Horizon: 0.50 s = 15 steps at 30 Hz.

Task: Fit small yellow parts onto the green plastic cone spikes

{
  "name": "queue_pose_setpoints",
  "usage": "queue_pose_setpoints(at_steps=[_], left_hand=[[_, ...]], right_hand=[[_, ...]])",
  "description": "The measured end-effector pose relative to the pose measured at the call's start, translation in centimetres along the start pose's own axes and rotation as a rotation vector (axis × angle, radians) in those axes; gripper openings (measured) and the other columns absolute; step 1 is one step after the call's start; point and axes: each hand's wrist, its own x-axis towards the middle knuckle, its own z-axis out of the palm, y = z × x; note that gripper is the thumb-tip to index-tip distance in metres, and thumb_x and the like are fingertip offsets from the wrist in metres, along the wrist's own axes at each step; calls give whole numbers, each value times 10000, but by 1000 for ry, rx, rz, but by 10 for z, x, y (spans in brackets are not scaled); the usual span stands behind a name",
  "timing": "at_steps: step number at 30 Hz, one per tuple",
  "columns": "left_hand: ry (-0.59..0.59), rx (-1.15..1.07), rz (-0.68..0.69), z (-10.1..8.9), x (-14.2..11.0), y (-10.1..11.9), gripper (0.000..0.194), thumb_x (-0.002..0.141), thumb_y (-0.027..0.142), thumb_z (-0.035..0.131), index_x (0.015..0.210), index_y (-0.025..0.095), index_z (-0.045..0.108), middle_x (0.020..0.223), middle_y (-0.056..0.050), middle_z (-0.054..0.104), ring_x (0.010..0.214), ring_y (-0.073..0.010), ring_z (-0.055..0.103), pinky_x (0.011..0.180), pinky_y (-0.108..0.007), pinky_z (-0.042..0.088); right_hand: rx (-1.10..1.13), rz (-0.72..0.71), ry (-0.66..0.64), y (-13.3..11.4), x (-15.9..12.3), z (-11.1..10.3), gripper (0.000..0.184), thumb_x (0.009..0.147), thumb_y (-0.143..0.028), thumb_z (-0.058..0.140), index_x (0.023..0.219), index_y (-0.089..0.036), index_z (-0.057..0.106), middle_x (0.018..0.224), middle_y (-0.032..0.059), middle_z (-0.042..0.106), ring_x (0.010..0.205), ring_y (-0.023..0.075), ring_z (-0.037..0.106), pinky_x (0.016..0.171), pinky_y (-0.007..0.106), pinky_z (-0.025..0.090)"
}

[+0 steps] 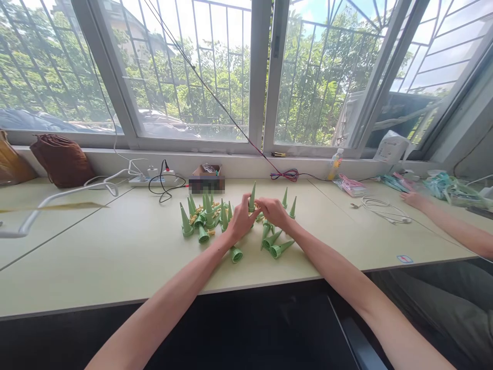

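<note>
Two-handed, center of frame among loose cones [186, 226]: clamping an upright green cone [252, 198] in the left hand [241, 221], holding the right hand [274, 211] just beside it, can't tell if pinching anything.

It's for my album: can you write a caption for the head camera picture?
Left hand holding a green cone upright, right hand close beside it, among more green cones on a pale table.
</note>
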Motion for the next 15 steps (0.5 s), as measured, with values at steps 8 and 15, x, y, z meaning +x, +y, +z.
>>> queue_pose_setpoints(at_steps=[8,15], left_hand=[[-15,-48,-16,1,-1,0,222,842,229,535,982,212,364,735,28,571,573,-111,497,557,-232,364],[-21,-82,38,-1,2,-1,167,874,238,481,888,221,315,733,30,514,575,-97,435,539,-229,355]], right_hand=[[-8,10,-2,-2,0,4,390,1001,-352,315,713,-186,521,635,3,553,566,108,445,595,220,323],[6,42,-8,-11,1,2,359,998,-354,301,753,-195,510,639,-3,545,556,108,416,576,218,313]])
